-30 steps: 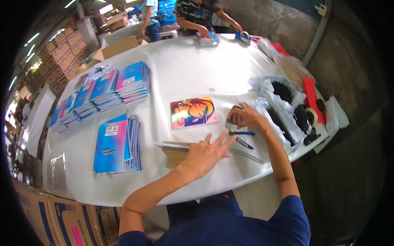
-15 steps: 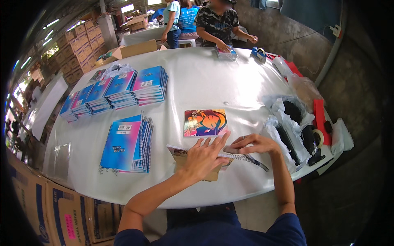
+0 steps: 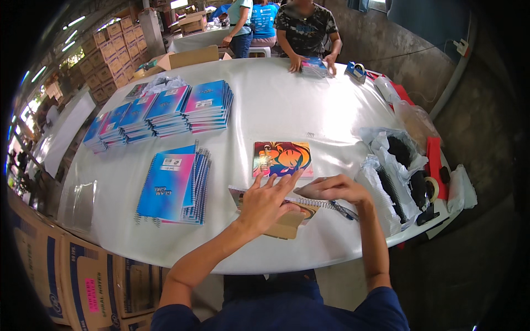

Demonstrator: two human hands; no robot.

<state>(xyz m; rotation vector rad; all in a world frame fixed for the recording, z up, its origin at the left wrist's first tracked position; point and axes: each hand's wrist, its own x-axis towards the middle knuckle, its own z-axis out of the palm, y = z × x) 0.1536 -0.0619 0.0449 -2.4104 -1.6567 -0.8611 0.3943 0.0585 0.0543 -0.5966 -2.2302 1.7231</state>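
My left hand (image 3: 269,202) grips a notebook block (image 3: 236,193) that stands on edge, fingers over the far side and thumb on the near side. A brown cardboard piece (image 3: 286,226) lies against the block's near side. Along the block's top edge runs a dark spiral binding coil (image 3: 316,203), its loose end sticking out to the right. My right hand (image 3: 334,189) is closed in a pinch at the coil; its fingertips are partly hidden. Just beyond my hands lies a notebook cover (image 3: 282,157) with a colourful illustrated face, flat on the table.
Blue-and-pink spiral notebooks (image 3: 168,185) lie at left, with several taller stacks (image 3: 207,107) behind. Plastic-wrapped black coils (image 3: 389,187) and a tape roll (image 3: 432,188) sit at right. Across the white table (image 3: 265,110), a person (image 3: 306,33) handles a packet (image 3: 314,67). Cartons (image 3: 83,276) stand lower left.
My right hand has shifted slightly left along the block's edge, and the loose coil end sits higher. The person across has brought both hands onto the packet. The whole view has shifted a little.
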